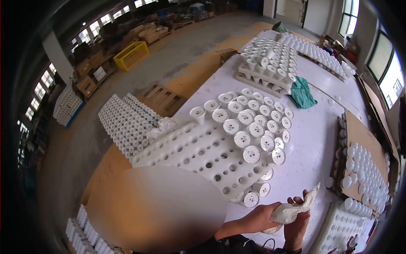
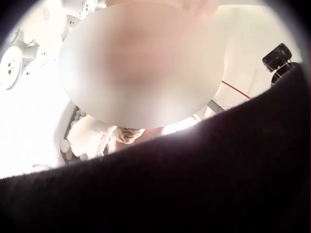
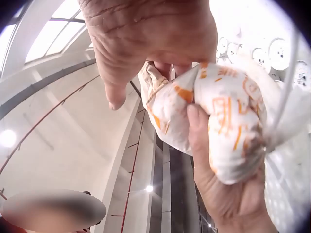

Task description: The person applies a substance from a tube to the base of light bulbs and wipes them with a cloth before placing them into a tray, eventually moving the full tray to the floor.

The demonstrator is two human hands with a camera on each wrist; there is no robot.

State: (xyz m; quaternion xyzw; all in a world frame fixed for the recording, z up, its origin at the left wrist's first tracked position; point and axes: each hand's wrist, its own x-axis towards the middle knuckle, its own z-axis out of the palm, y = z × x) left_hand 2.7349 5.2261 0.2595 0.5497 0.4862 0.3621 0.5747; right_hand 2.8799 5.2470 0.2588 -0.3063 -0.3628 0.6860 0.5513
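Both hands hold a soft white plastic bag (image 3: 233,116) with orange lettering, bunched up over the table's near side. My left hand (image 1: 263,218) grips its fuller part, the thumb lying across the printed plastic in the right wrist view. Around the twisted, narrower part is my right hand (image 1: 297,226); in the right wrist view its thumb stands out to the side and its fingers go behind the bag. What the bag contains is hidden. White cup-shaped pieces (image 1: 252,154) with dotted round tops stand just beyond the hands. A blurred patch covers much of the left wrist view.
A white tray (image 1: 186,146) with rows of holes lies left of the cups. Farther along the table (image 1: 211,86) are stacked filled trays (image 1: 270,63) and a green cloth (image 1: 302,93). White domes (image 1: 363,169) sit on cardboard at right. A wooden pallet (image 1: 158,99) lies on the floor.
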